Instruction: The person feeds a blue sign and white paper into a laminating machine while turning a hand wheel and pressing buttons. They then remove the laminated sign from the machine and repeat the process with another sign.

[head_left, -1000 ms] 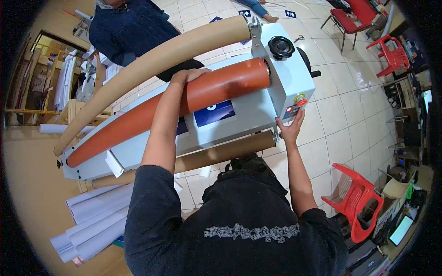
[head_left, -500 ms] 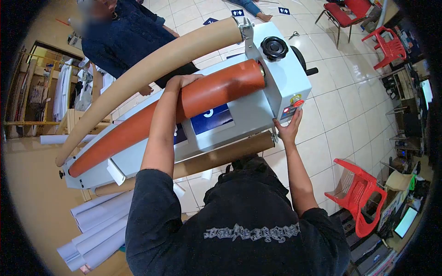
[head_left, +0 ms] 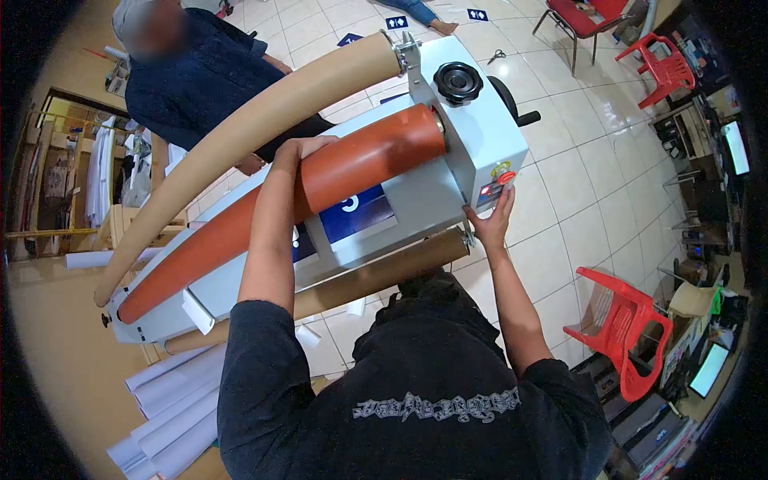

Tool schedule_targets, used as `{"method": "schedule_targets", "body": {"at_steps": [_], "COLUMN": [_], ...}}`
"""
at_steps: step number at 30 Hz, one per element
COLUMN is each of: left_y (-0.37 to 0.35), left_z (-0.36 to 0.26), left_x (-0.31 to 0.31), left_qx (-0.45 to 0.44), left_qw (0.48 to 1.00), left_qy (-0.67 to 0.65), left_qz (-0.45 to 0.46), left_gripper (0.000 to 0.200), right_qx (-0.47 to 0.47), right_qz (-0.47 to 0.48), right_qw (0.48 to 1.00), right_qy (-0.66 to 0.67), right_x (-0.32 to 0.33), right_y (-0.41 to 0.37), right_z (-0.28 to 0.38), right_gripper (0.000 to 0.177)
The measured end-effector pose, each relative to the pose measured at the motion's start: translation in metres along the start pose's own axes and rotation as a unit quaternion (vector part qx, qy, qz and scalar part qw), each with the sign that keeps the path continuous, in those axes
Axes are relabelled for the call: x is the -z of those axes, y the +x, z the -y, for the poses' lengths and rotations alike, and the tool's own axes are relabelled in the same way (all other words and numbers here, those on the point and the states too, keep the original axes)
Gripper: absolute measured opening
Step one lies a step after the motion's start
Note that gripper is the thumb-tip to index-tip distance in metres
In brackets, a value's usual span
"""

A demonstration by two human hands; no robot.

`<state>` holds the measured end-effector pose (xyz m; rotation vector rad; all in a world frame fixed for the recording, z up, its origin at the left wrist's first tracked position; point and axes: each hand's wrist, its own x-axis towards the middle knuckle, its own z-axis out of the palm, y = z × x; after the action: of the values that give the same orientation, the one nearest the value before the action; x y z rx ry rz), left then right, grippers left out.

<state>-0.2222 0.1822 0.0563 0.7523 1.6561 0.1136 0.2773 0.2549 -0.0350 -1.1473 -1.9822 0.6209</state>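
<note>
My left hand (head_left: 310, 146) lies over the far side of the red roller (head_left: 360, 156), its fingers stretched out and partly hidden behind it. With thumb and fingers apart, my right hand (head_left: 490, 220) touches the control end of the white laminating machine (head_left: 484, 120), its fingertips by the red button (head_left: 506, 177). Under the red roller is a blue sheet (head_left: 356, 214) with a white figure. A brown roll (head_left: 240, 128) spans above the machine, and a second brown roll (head_left: 376, 274) runs along the near side.
A person (head_left: 188, 72) in dark clothes stands across the machine. Another person's leg and foot (head_left: 442, 26) show on the tiled floor. A red plastic chair (head_left: 624, 320) stands at right, and white paper rolls (head_left: 172, 392) lie at lower left. A black knob (head_left: 458, 82) tops the machine.
The view has shifted, so the machine and floor objects appear slightly further left. The person across the machine shows more of the head. Both my hands keep nearly the same places on the machine.
</note>
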Motion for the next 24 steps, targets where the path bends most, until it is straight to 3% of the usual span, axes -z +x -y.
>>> {"method": "schedule_targets", "body": {"at_steps": [4,11,24], "left_y": [-0.002,0.005,-0.001], "left_z": [0.003,-0.004,0.001], "left_x": [-0.003,0.001,-0.002], "left_qx": [0.011,0.031,0.018], "left_qw": [0.999,0.989,0.996], "left_qy": [0.003,-0.137,-0.082], "left_qz": [-0.035,0.041,0.030], "left_gripper": [0.054,0.046,0.047], "right_qx": [0.012,0.054,0.036], "right_qz": [-0.011,-0.029,-0.006], "right_qw": [1.000,0.998,0.999], "right_qy": [-0.005,-0.022,-0.016], "right_x": [-0.002,-0.003,-0.001], "right_y": [0.000,0.000,0.002], "right_z": [-0.003,-0.005,-0.001], "right_gripper": [0.114,0.114,0.115]}}
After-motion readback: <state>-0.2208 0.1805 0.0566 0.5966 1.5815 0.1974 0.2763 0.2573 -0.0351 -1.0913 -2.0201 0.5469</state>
